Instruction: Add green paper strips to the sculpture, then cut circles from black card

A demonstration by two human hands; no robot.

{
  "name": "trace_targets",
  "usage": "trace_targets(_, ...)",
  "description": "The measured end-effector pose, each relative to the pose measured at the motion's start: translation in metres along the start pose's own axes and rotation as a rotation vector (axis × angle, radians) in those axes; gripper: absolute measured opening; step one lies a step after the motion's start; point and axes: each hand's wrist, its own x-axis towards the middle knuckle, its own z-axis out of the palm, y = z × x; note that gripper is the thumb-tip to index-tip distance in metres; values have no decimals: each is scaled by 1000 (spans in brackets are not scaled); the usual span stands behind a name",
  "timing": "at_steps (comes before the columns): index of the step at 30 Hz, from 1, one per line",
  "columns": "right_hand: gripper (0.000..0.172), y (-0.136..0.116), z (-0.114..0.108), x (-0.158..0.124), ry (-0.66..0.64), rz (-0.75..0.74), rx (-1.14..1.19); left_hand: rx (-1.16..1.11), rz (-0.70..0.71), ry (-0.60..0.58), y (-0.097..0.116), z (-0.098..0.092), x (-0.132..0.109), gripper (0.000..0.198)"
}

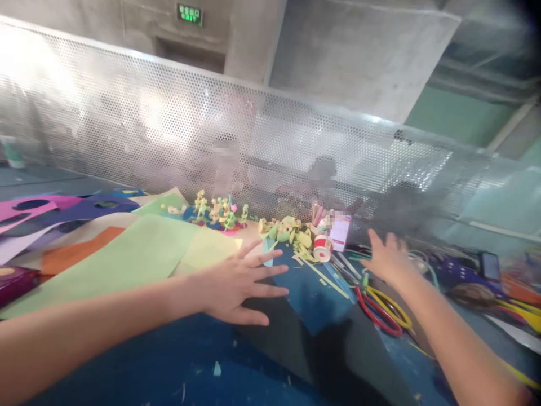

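Note:
My left hand (243, 279) is stretched out with its fingers spread over the blue table (169, 361) and a dark sheet (279, 332); it holds nothing. A light green sheet (139, 254) and a pale yellow sheet (211, 248) lie just beyond it. On the right, my right hand (389, 256) is slightly blurred, its fingers apart and nothing in them. Close to it are red-handled scissors (378, 313), a yellow loop (393, 307) and a phone with a lit screen (340, 230). A red-and-white tape roll (322, 248) sits left of the phone.
Small yellow-green figures (220, 211) and loose pieces (289, 230) stand along the back. A perforated metal panel (177, 124) borders the far edge. Coloured sheets (84, 251) pile up at left. Narrow paper strips (325, 274) lie mid-table; a dark phone (490, 266) is at right.

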Motion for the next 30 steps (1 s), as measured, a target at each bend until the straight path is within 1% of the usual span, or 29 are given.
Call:
trace_targets(1, 61, -15, 1, -6, -2, -7, 7, 9, 3, -1, 0, 2, 2, 52)
trace_targets(2, 63, -35, -1, -16, -2, -88, 64, 18, 6, -2, 1, 5, 5, 52)
trace_targets(4, 59, -83, -9, -39, 26, -327, 251, 40, 2, 0, 6, 12, 12, 52)
trace_targets(6, 48, -127, -19, -63, -20, -547, 371, 61, -44, 1, 12, 19, 19, 56)
trace_targets(7, 41, -144, -23, -75, -60, -612, 389, 65, -81, 4, 16, 22, 21, 59)
trace_targets(9, 37, -163, -27, -91, -75, -652, 410, 68, -165, 23, 23, 27, 23, 63)
trace_targets(11, 38, -166, -25, -100, -70, -653, 430, 69, -217, 54, 29, 30, 22, 61)
trace_targets(13, 37, -162, -20, -102, -63, -657, 460, 83, -249, 69, 32, 31, 20, 60)
trace_targets(15, 36, -157, -17, -101, -47, -674, 494, 114, -270, 60, 33, 31, 19, 64)
trace_targets(19, 32, -156, -17, -100, 9, -701, 548, 160, -269, 47, 33, 35, 20, 71)
trace_targets(22, 29, -158, -21, -100, 9, -701, 584, 165, -275, 40, 34, 38, 20, 72)
trace_targets(26, 25, -159, -25, -102, 11, -684, 671, 202, -244, 39, 37, 39, 19, 74)
trace_targets(30, 21, -160, -29, -104, -18, -671, 731, 263, -225, 82, 36, 40, 20, 72)
